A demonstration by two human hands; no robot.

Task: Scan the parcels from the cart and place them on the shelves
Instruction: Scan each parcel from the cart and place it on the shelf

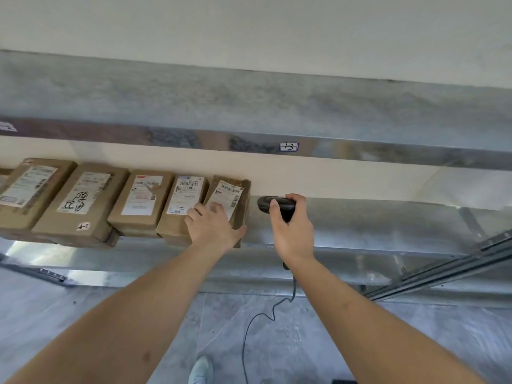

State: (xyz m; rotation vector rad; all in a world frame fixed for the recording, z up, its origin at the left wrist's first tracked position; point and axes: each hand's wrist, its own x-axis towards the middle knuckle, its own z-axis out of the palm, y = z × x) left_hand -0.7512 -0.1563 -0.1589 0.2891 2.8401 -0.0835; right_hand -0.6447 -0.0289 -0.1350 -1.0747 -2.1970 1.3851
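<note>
Several brown cardboard parcels with white labels stand in a row on the metal shelf (360, 217). The rightmost parcel (230, 195) leans at the row's end. My left hand (213, 225) grips it, fingers across its labelled face and thumb round its lower right edge. Just right of that parcel, my right hand (291, 228) holds a black corded barcode scanner (274, 205) with its head pointing left, above the bare shelf. The neighbouring parcel (182, 200) touches my left fingers' side.
An upper shelf (249, 101) runs overhead, its front edge carrying a small handwritten tag (289, 146). The shelf stretch right of the scanner is bare metal. The scanner cable (249, 328) hangs down to the grey floor. A diagonal frame rail (443, 270) crosses at the right. My shoe (201, 370) shows below.
</note>
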